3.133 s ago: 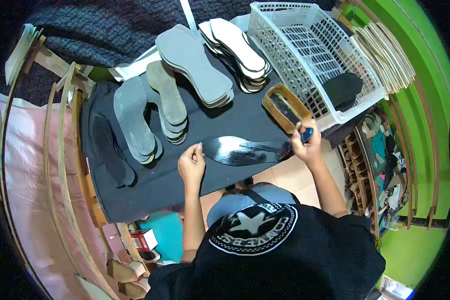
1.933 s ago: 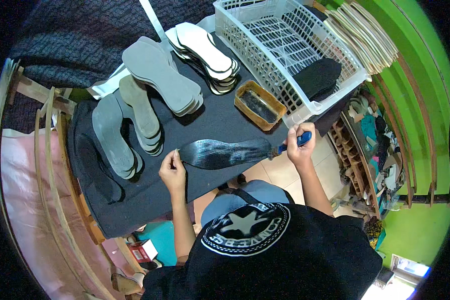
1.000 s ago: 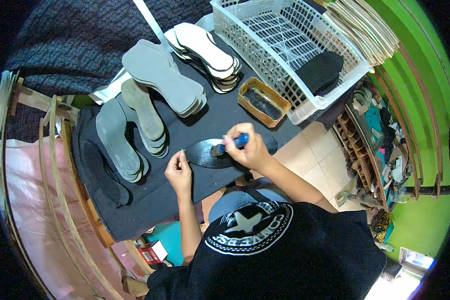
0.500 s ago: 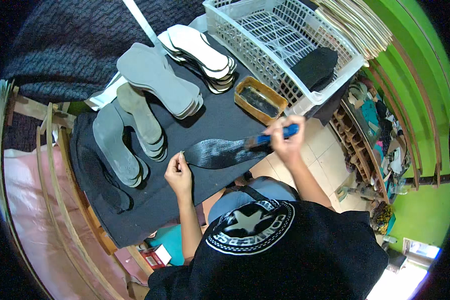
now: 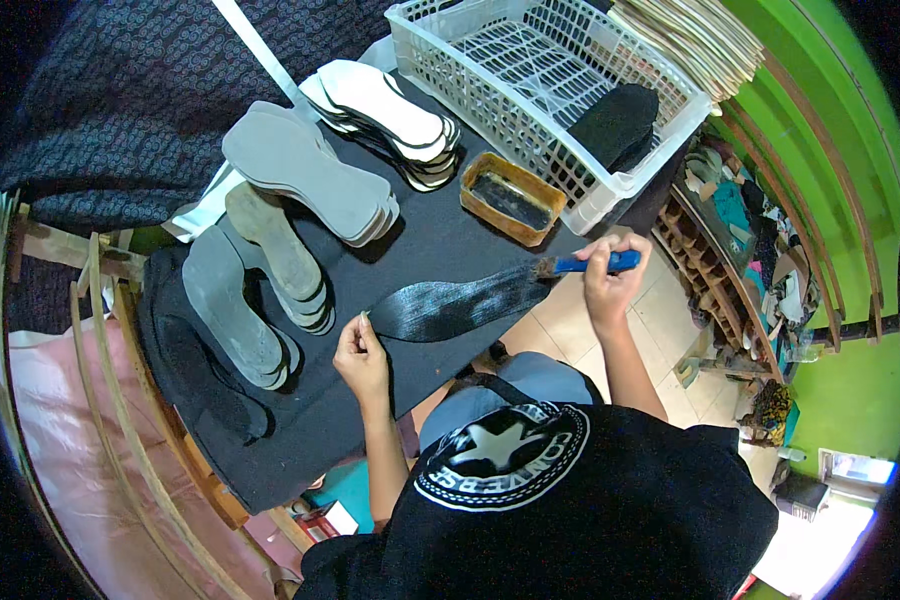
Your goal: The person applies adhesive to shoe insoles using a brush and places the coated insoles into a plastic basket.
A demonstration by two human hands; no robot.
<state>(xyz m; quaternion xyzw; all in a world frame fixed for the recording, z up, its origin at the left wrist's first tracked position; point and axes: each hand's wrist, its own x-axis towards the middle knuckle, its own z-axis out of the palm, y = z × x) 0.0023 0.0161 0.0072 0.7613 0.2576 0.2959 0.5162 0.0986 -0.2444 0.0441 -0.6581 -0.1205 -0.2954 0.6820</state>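
Observation:
A black insole (image 5: 440, 310) with a wet shine lies across the dark table cover in front of me. My left hand (image 5: 361, 350) pinches its left tip between thumb and fingers. In my right hand (image 5: 612, 275) is a blue-handled brush (image 5: 595, 262), its bristles at the insole's right end. Beyond the insole stands a small tan, stained tub (image 5: 513, 198) with dark residue inside. Left of it are stacks of grey insoles (image 5: 315, 170), olive insoles (image 5: 275, 245) and white-topped insoles (image 5: 390, 108). More grey insoles (image 5: 220, 290) lie farther left.
A white plastic crate (image 5: 560, 170) holding black insoles (image 5: 618, 125) stands at the far right. Black pieces (image 5: 220, 385) lie at the table's left side. Wooden rails (image 5: 120, 400) run along the left. A cluttered shelf (image 5: 715, 280) is on the right.
My right hand has moved the brush rightward along the insole, from its right-middle part to its right end. The left hand keeps its pinch on the left tip.

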